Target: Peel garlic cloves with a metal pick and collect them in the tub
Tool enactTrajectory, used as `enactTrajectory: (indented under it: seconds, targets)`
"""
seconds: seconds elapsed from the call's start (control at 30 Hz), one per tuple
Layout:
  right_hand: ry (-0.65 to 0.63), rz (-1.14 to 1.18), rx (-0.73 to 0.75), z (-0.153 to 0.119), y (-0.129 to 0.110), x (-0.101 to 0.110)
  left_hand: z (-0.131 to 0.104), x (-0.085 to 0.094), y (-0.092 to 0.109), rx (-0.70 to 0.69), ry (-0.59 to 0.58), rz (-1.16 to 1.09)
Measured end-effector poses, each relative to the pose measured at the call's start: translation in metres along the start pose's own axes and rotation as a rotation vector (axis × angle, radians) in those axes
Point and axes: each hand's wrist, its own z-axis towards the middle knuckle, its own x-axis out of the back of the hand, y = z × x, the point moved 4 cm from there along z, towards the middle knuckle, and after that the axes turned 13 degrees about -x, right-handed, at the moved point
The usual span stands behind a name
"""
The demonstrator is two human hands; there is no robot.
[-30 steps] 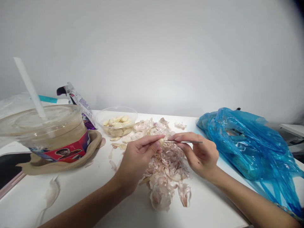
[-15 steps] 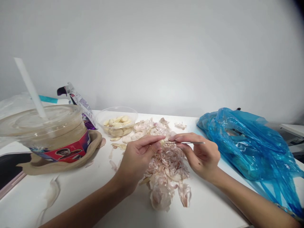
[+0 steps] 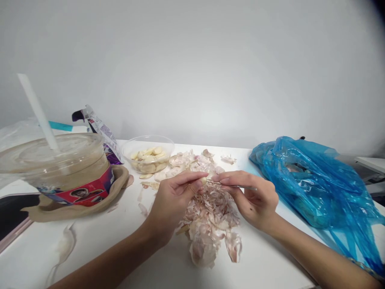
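Between thumb and fingertips, my left hand (image 3: 177, 196) pinches a small pale garlic clove (image 3: 203, 180). My right hand (image 3: 251, 194) is closed on a thin metal tool (image 3: 242, 187), whose narrow tip reaches the clove from the right. Both hands are over a heap of papery garlic skins (image 3: 210, 214) on the white table. Behind my left hand, a clear plastic bowl (image 3: 148, 138) holds several peeled cloves (image 3: 150, 157).
A large iced drink (image 3: 72, 168) with a straw stands at the left in a cardboard holder (image 3: 116, 192), by a purple wrapper (image 3: 105, 132) and a dark device (image 3: 15, 212). A blue plastic bag (image 3: 313, 180) lies at the right.
My right hand has tilted the tool slightly, its handle end now lower, and the fingertips have shifted a little left. My left hand has barely moved, with the clove still in it.
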Motion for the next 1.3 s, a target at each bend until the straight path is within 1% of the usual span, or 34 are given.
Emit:
enactTrajectory:
  seconds: [0.23,0.47,0.63,0.83,0.9,1.03,1.3]
  targets:
    - [0.013,0.010,0.011,-0.0003,-0.0008,0.0009,-0.0012,-0.0025,0.0041,0.023,0.000,-0.019]
    - [0.012,0.004,0.040,0.0009,-0.0010,0.0011,-0.0023,-0.0020,0.0029,0.041,0.007,-0.041]
    - [0.021,0.009,0.014,0.0015,-0.0010,0.0011,-0.0015,-0.0027,0.0031,0.052,0.009,-0.039]
    - [-0.010,0.003,0.001,-0.0008,-0.0016,-0.0012,0.0005,0.0010,0.0037,0.044,0.079,-0.061]
    - [0.018,0.006,0.006,-0.0011,0.0000,-0.0007,0.0008,0.0020,0.0040,0.034,0.094,-0.062]
    - [0.091,0.020,0.027,-0.0002,0.0025,0.0014,0.0005,0.0008,0.0030,0.053,0.069,-0.057]
    - [0.064,0.040,0.027,0.0000,0.0024,0.0003,-0.0009,-0.0002,0.0025,0.045,0.051,-0.039]
